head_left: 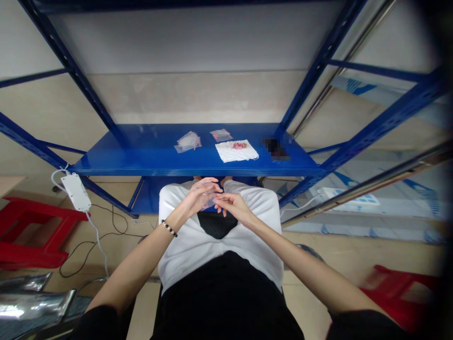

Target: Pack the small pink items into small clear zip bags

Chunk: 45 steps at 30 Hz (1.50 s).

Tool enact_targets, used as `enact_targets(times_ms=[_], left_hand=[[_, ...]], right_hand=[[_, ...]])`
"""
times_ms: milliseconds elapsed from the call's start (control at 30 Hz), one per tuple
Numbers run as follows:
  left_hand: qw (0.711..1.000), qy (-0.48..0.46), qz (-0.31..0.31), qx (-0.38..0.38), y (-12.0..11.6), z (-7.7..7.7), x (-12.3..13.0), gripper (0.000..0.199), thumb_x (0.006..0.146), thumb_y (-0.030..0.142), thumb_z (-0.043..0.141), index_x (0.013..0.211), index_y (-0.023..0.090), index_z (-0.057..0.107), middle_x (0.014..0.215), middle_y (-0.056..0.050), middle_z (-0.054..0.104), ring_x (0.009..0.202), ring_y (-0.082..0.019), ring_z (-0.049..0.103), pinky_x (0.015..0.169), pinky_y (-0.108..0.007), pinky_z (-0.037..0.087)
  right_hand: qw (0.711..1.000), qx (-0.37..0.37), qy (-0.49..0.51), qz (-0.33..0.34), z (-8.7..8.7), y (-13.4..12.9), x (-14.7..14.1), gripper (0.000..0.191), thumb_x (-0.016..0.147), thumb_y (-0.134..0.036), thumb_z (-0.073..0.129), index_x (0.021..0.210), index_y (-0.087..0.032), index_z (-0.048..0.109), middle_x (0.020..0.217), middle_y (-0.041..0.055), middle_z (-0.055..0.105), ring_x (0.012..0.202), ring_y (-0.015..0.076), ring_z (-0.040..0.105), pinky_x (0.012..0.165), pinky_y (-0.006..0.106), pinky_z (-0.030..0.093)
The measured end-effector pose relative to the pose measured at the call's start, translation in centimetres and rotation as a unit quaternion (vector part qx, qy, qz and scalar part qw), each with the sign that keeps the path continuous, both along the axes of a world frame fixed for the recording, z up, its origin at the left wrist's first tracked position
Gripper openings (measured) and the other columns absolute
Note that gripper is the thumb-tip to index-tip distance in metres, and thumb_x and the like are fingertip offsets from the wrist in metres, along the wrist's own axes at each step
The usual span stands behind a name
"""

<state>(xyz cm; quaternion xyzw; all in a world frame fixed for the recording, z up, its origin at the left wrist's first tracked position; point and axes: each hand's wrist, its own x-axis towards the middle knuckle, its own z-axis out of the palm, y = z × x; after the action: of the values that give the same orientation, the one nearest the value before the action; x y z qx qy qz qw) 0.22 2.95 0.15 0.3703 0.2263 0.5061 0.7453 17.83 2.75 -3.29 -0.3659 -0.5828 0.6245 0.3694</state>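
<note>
Above my lap, my left hand (pixel 201 194) holds a small clear plastic bag (pixel 208 200) with a bit of pink in it. My right hand (pixel 231 206) meets it at the bag's right side, fingers bent together; what they pinch is too small to make out. On the blue shelf (pixel 152 153) in front lies a white cloth (pixel 230 153) with pink and reddish beads (pixel 239 146) on it. Behind the cloth is a clear bag with pink pieces (pixel 221 135). Farther left are several flat clear bags (pixel 188 141).
A dark blurred object (pixel 276 148) lies at the shelf's right. A white power strip (pixel 76 192) hangs at the left post, with cables below. Red stools (pixel 38 231) stand on the floor to both sides. Blue uprights frame the shelf.
</note>
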Motion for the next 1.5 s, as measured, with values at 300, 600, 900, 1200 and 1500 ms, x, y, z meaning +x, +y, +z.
enact_targets(times_ms=[300,600,900,1200,1500], left_hand=[[1.0,-0.021,-0.006,-0.022,0.1,-0.6,-0.8,0.03,0.082,0.021,0.067,0.111,0.014,0.06,0.094,-0.008,0.068,0.085,-0.021,0.068,0.08,-0.034,0.052],[0.999,-0.022,-0.008,-0.034,0.4,-0.5,-0.8,0.028,0.083,0.02,0.066,0.11,0.014,0.062,0.092,-0.008,0.066,0.084,-0.019,0.067,0.074,-0.031,0.053],[0.998,-0.004,0.021,-0.053,0.4,-0.7,-0.2,0.025,0.083,0.025,0.068,0.106,0.016,0.064,0.085,-0.006,0.065,0.078,-0.018,0.066,0.074,-0.031,0.055],[0.993,-0.09,0.04,-0.066,0.2,-1.1,-0.6,0.02,0.084,0.023,0.066,0.103,0.017,0.063,0.084,-0.004,0.06,0.075,-0.014,0.063,0.068,-0.028,0.055],[0.99,-0.094,0.08,-0.065,1.2,-0.6,-1.5,0.021,0.085,0.029,0.064,0.102,0.017,0.062,0.084,-0.003,0.061,0.076,-0.014,0.063,0.068,-0.027,0.055]], right_hand=[[0.999,-0.008,0.013,0.039,0.4,-0.1,0.4,0.033,0.082,-0.047,0.069,0.087,-0.014,0.073,0.081,0.0089,0.073,0.062,0.0145,0.065,0.047,0.022,0.05],[0.999,0.006,-0.004,0.035,-0.1,0.4,0.3,0.033,0.081,-0.047,0.069,0.087,-0.015,0.071,0.077,0.0065,0.071,0.057,0.0121,0.06,0.04,0.019,0.037],[0.937,0.247,-0.226,-0.101,1.3,1.7,2.5,0.038,0.098,-0.047,0.043,0.089,-0.02,0.07,0.066,0.0014,0.066,0.061,0.0161,0.061,0.063,0.027,0.044],[0.86,0.324,-0.308,-0.245,4.1,9.9,5.9,0.039,0.099,-0.043,0.037,0.095,-0.02,0.069,0.068,0.0025,0.067,0.065,0.0181,0.063,0.066,0.026,0.044],[0.752,0.371,-0.516,-0.173,7.8,21.0,4.9,0.022,0.09,-0.024,0.055,0.102,-0.02,0.074,0.101,0.0088,0.067,0.096,0.0191,0.058,0.087,0.027,0.042]])
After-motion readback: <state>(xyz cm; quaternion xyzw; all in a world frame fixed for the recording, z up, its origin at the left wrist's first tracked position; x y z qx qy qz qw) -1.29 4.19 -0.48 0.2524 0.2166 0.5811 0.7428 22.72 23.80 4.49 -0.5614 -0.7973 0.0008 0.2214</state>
